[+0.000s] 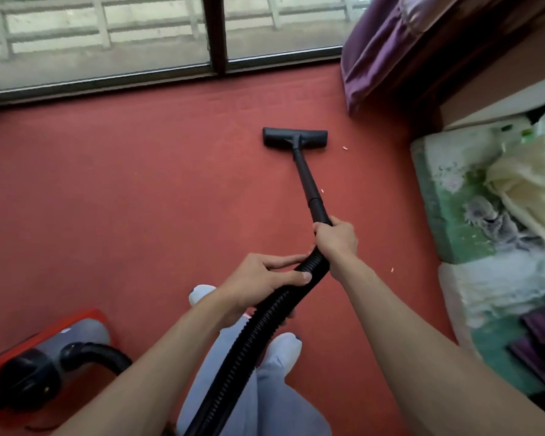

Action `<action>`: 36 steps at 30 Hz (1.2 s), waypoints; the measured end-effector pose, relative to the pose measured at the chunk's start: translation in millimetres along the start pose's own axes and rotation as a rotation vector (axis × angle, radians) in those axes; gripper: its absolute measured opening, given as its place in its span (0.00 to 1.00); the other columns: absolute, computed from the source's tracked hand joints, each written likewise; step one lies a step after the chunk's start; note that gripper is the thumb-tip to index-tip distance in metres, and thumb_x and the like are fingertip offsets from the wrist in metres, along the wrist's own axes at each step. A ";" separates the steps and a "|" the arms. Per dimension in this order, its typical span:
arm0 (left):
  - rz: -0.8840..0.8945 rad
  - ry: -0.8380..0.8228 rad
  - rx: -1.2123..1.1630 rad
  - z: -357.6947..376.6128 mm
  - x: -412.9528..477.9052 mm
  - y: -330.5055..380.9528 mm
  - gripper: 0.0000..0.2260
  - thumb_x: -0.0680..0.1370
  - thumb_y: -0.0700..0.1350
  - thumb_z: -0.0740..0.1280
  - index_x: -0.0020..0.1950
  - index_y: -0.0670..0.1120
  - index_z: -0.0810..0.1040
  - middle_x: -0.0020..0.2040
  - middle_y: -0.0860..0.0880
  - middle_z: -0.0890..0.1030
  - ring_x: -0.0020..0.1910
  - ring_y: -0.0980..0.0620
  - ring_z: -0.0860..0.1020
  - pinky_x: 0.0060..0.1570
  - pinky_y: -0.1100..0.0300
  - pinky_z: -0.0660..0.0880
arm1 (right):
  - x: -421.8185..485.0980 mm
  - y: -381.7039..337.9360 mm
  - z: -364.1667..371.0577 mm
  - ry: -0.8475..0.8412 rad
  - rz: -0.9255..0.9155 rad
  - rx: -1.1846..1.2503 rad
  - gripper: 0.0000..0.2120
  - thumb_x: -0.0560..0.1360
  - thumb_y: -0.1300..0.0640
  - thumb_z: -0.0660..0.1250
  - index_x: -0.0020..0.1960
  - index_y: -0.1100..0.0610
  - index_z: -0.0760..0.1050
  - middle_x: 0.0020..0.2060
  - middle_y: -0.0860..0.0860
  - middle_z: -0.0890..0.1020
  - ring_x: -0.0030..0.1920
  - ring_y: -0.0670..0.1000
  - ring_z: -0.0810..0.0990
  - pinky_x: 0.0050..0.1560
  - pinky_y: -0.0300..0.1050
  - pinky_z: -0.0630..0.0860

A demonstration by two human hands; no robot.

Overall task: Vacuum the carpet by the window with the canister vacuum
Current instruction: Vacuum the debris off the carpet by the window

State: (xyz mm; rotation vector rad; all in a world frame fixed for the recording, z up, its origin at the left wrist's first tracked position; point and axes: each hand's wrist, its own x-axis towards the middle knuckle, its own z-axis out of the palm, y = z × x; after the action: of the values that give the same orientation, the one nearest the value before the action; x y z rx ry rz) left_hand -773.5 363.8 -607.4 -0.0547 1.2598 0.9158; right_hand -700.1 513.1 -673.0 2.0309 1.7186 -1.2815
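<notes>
A red carpet (139, 190) runs up to the window (107, 36) at the top. The black floor nozzle (295, 138) lies flat on the carpet a short way from the window. Its black wand (307, 180) slants back to my right hand (337, 239), which grips the wand's upper end. Lower down, my left hand (264, 278) grips the ribbed black hose (258, 328). The hose runs down past my legs. The red and grey canister (44, 357) sits on the carpet at the lower left.
A bed (491, 215) with rumpled green and white bedding fills the right side. A purple curtain (378, 51) hangs at the upper right by the window. Small white scraps (345, 148) lie on the carpet right of the nozzle. My socked feet (283, 344) stand below the hands.
</notes>
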 end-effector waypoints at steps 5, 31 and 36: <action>-0.072 -0.092 0.034 16.0 -7.9 -10.6 0.15 0.73 0.45 0.77 0.58 0.57 0.85 0.43 0.40 0.84 0.36 0.40 0.81 0.36 0.50 0.81 | -12.7 28.8 -20.7 -0.079 -0.011 -0.071 0.09 0.73 0.58 0.62 0.48 0.52 0.79 0.39 0.55 0.83 0.40 0.58 0.84 0.35 0.46 0.78; -0.016 -0.172 0.094 -5.6 -64.1 4.2 0.21 0.70 0.47 0.77 0.62 0.57 0.83 0.43 0.38 0.80 0.30 0.45 0.78 0.30 0.57 0.78 | -70.9 12.5 -26.7 -0.216 0.245 0.733 0.05 0.75 0.65 0.63 0.41 0.66 0.72 0.27 0.57 0.73 0.22 0.52 0.71 0.28 0.44 0.71; -0.104 -0.283 0.247 -6.5 -89.1 4.7 0.20 0.70 0.46 0.76 0.62 0.56 0.83 0.47 0.37 0.83 0.35 0.41 0.81 0.35 0.51 0.81 | -106.3 52.2 -28.8 -0.146 0.339 0.773 0.08 0.72 0.62 0.64 0.47 0.67 0.73 0.31 0.59 0.76 0.29 0.55 0.75 0.35 0.49 0.74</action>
State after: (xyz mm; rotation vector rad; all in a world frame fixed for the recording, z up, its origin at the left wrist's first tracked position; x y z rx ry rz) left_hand -782.7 313.8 -533.9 0.1970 1.0861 0.6479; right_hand -635.7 439.2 -600.4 2.3596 0.8024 -2.1005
